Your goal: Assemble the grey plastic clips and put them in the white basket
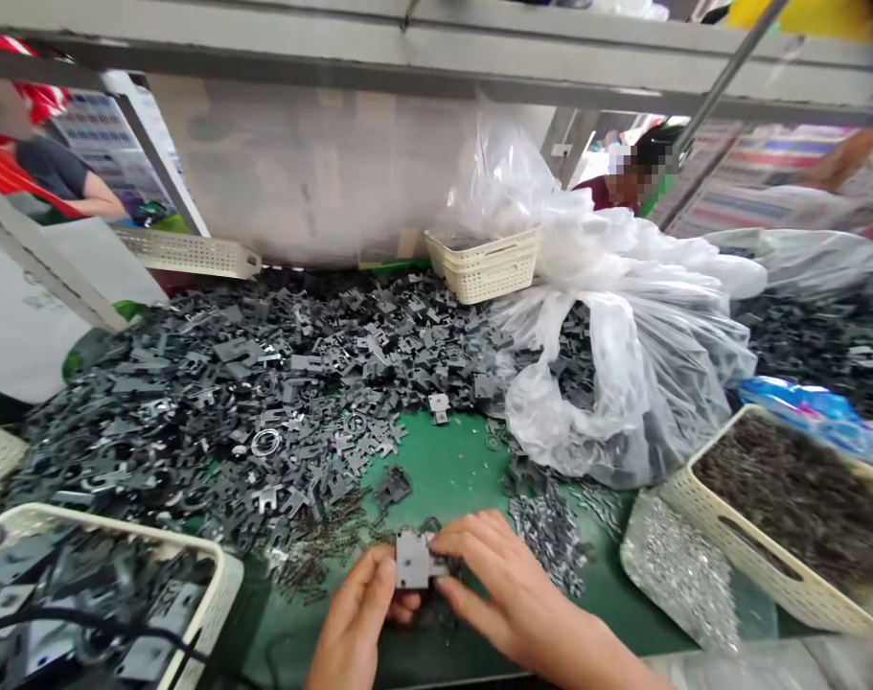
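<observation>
A small grey metal plate [412,559] with a dark part attached behind it is held between my left hand [354,613] and my right hand [479,585]. Fingers of both hands press on its sides, and the lower part of the piece is hidden by them. The hands work above a green mat [447,479]. A scatter of dark coiled springs [321,551] lies just left of my left hand. Silvery small parts [551,541] lie to the right of my right hand.
A wide heap of dark stamped metal pieces [227,402] covers the bench, beside a white plastic bag [608,374]. Cream baskets stand at lower left [224,585], lower right [748,537] and back [483,265]. A metal tray [666,575] holds silvery parts. A co-worker [608,177] stands beyond the shelf.
</observation>
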### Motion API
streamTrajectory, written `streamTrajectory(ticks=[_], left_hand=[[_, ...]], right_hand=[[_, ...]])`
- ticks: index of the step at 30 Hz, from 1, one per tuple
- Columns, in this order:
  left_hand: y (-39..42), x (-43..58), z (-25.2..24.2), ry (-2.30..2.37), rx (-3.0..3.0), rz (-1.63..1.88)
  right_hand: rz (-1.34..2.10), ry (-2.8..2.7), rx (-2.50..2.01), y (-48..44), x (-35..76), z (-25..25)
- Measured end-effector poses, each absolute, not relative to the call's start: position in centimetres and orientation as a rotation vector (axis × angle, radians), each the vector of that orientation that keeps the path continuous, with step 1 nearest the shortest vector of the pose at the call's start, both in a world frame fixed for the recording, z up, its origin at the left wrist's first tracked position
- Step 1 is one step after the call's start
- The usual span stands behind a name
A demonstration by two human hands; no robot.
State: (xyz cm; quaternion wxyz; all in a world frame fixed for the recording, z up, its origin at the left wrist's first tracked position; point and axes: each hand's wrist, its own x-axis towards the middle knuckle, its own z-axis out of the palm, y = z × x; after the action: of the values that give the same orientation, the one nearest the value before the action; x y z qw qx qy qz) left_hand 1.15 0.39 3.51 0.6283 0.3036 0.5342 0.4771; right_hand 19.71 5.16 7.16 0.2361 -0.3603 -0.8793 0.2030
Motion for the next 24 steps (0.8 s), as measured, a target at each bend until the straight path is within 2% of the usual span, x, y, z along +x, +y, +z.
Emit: streamTrajectory(ticks=[7,19,24], left_hand=[[0.7,-1.7,1.0,1.590,1.046,1.022],[0.4,-0.4,0.5,1.549,1.554,0.780],[0.3,-0.2,1.1,1.481,1.772,0.569]], right_hand=[[0.682,-2.451,-1.073,4.0,21.2,5.6],[0.667,-2.599,-1.226,1.7,20.8,4.0],[0.836,-2.518,-1.348,2.4,20.9,4.4]])
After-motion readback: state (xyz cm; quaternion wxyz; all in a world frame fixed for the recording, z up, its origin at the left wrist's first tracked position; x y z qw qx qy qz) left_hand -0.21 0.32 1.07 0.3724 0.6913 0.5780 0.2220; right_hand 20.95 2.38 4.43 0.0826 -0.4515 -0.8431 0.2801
